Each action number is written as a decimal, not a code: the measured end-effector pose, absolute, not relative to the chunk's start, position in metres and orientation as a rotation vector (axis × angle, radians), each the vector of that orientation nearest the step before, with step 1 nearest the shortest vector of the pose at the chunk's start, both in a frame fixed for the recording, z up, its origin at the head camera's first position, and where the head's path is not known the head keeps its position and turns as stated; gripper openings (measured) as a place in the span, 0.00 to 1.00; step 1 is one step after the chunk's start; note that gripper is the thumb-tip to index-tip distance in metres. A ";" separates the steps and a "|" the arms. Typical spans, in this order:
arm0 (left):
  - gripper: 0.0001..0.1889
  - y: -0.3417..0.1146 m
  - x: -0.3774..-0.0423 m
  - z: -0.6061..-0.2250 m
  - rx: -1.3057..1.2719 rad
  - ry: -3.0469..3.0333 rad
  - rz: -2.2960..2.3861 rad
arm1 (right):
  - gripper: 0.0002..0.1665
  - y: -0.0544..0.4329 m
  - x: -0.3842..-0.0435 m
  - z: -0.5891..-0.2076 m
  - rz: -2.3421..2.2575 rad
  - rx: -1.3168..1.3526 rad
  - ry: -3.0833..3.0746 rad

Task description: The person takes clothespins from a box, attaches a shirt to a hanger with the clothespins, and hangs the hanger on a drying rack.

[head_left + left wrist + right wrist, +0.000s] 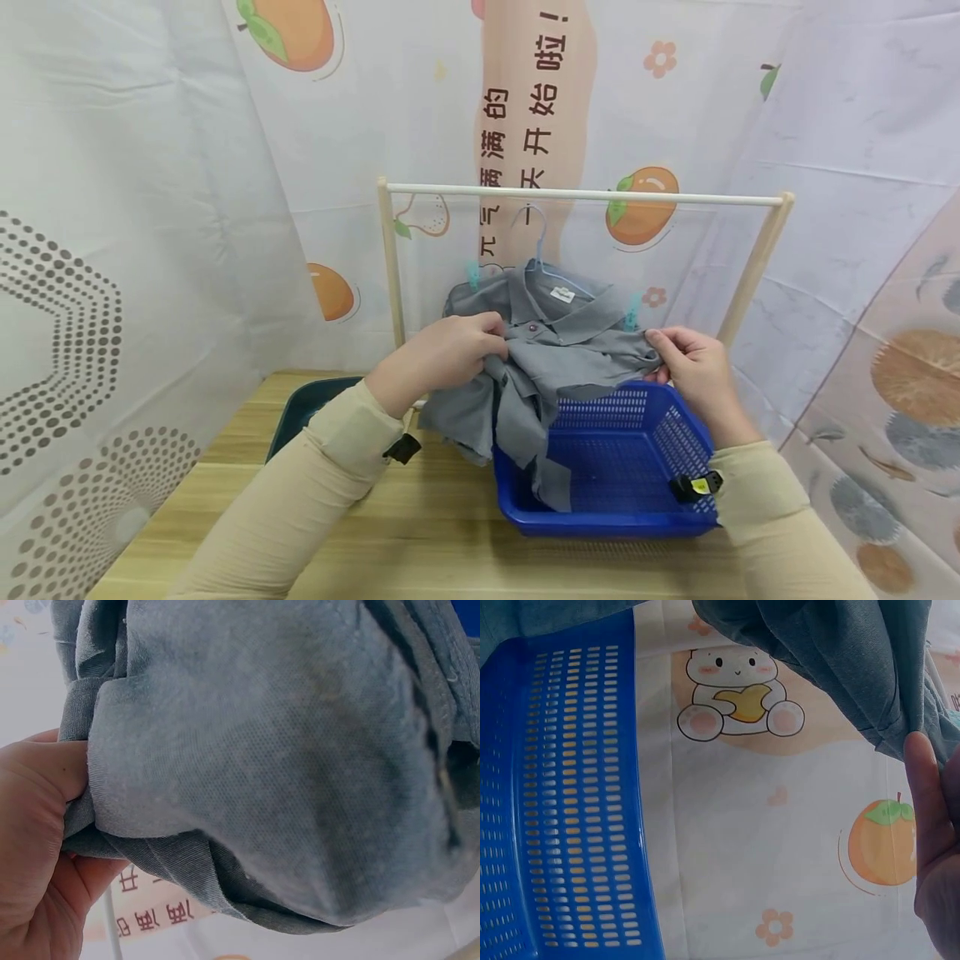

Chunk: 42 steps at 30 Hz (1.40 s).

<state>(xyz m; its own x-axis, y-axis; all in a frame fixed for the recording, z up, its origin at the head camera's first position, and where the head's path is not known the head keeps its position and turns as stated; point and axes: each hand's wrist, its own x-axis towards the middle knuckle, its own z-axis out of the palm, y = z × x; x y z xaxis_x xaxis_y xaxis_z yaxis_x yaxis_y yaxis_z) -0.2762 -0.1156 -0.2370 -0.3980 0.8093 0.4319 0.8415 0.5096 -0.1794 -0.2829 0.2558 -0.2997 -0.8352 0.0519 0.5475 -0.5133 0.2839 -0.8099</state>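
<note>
A grey collared shirt (577,358) is on a pale blue hanger (541,242), its hook below the rack's top rod. My left hand (457,346) grips the front of the shirt below the collar; in the left wrist view, thumb and fingers pinch folds of the cloth (247,750). With thumb and fingertips, my right hand (693,367) pinches the shirt's edge at the right. Teal clips (473,275) sit at both shoulders. The shirt's lower part hangs partly over a blue basket (607,527). Folds hide some left fingertips.
A rack with a white top rod (585,195) and wooden posts (756,267) stands behind the shirt. Partly behind my left arm is a dark green bin (300,408). The wooden table (420,542) lies beneath, with printed curtains (337,167) around.
</note>
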 end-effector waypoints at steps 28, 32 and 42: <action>0.17 -0.185 -0.269 -0.221 -1.365 -2.144 -0.159 | 0.20 0.198 -0.290 -0.303 1.711 0.567 -2.017; 0.17 -0.196 -0.268 -0.219 -1.366 -2.129 -0.151 | 0.20 0.189 -0.291 -0.303 1.699 0.594 -2.017; 0.18 -0.222 -0.267 -0.216 -1.345 -2.153 -0.155 | 0.19 0.165 -0.295 -0.306 1.737 0.622 -2.006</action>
